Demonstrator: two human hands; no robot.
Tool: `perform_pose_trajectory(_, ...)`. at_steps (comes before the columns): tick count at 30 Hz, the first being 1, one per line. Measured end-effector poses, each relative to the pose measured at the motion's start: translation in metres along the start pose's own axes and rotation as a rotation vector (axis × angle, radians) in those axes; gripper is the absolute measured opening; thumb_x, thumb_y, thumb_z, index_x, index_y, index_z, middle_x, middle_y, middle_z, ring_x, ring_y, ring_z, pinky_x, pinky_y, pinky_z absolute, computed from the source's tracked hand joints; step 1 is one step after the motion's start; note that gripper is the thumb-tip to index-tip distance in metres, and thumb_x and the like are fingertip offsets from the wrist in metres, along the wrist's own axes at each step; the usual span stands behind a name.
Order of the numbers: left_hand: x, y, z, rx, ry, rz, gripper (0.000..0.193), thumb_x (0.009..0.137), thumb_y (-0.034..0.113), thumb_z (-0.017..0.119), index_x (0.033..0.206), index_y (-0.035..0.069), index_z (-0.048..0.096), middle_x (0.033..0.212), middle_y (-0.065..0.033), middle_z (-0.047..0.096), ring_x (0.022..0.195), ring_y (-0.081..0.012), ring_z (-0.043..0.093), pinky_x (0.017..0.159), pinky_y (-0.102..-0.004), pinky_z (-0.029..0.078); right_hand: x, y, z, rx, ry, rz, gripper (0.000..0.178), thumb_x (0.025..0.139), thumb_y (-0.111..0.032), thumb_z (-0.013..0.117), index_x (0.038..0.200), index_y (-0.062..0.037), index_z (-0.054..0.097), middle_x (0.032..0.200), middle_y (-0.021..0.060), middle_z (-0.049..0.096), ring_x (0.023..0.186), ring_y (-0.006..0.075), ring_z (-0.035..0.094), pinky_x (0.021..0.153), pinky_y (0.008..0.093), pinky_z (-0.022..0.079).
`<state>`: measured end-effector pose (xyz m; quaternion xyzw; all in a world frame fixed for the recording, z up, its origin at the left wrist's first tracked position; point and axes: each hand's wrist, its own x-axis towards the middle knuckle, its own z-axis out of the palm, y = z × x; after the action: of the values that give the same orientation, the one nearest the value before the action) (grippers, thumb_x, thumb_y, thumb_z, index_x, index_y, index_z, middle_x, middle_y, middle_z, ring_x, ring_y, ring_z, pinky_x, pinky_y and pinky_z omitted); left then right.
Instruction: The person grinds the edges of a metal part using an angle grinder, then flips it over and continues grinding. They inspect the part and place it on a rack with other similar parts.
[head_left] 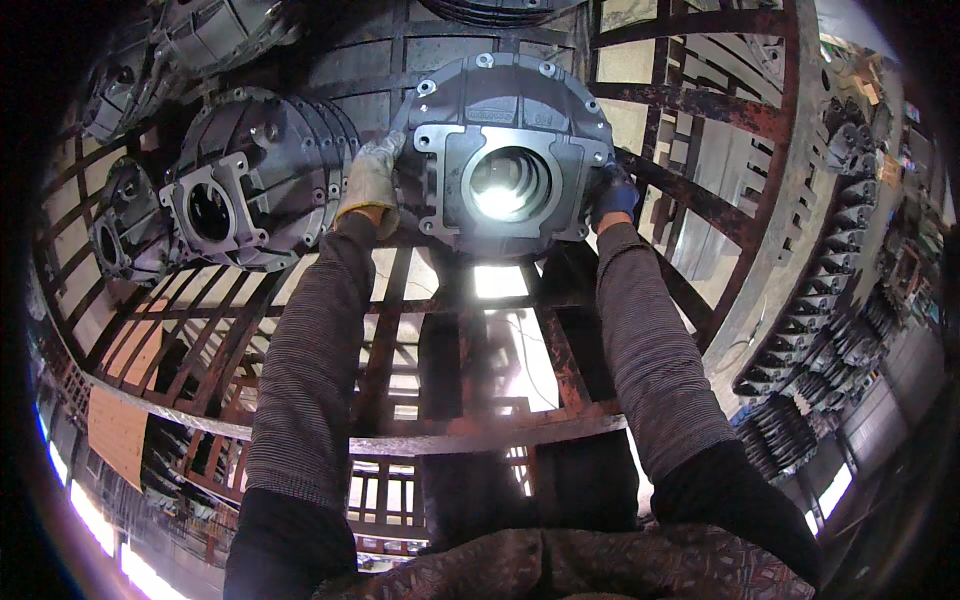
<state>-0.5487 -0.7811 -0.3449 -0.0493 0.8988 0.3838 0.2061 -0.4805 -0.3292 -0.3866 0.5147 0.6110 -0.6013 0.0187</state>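
A grey cast metal housing (508,105) is held between my two hands, with its square flange and round bore towards me. Light shines through the bore. My left hand (374,178), in a pale work glove, is closed on the housing's left edge. On the opposite edge, my right hand (612,194) in a dark blue glove grips it; its fingertips are hidden behind the casting. Just left of my left glove sits a similar housing (262,170), with its square flange turned to the lower left.
Beneath lies a rusty slatted metal rack (465,375) with gaps between its bars. More castings (130,220) stand at the left and upper left. Bars of a frame (695,105) rise at the right. Beyond it, rows of dark metal parts (815,290) line the right side.
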Motion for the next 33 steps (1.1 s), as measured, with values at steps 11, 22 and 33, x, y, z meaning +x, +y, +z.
perform_pose_trajectory(11, -0.005, 0.013, -0.001, -0.217, 0.029, -0.241, 0.059, 0.104, 0.049, 0.061, 0.127, -0.004, 0.071, 0.124, -0.0186, 0.076, 0.111, -0.0301, 0.068, 0.099, -0.04, 0.048, -0.018, -0.013, 0.011, 0.051, -0.036, -0.004, 0.039, 0.099, -0.033, 0.067, 0.125, -0.0048, 0.077, 0.118, 0.0117, 0.077, 0.099, 0.0274, 0.07, 0.087, 0.0425, 0.055)
perform_pose_trajectory(22, -0.089, 0.092, -0.096, 0.223, 0.089, -0.181, 0.034, 0.101, 0.012, 0.056, 0.133, 0.012, 0.069, 0.128, -0.0207, 0.07, 0.117, -0.0409, 0.067, 0.101, -0.0441, 0.054, -0.078, -0.024, -0.017, -1.672, -0.017, -0.487, 0.024, 0.094, -0.026, 0.065, 0.1, -0.0103, 0.082, 0.101, 0.021, 0.078, 0.095, 0.0366, 0.076, 0.079, 0.0487, 0.058)
perform_pose_trajectory(33, -0.261, 0.219, -0.205, -0.972, 0.011, -0.217, 0.045, 0.105, 0.028, 0.061, 0.143, 0.004, 0.061, 0.131, -0.0137, 0.071, 0.115, -0.0276, 0.07, 0.099, -0.0424, 0.058, -0.381, -0.153, -0.111, 0.02, -0.662, -0.38, 0.022, 0.103, -0.016, 0.07, 0.121, -0.0028, 0.073, 0.112, 0.0064, 0.078, 0.104, 0.0138, 0.071, 0.093, 0.0312, 0.057)
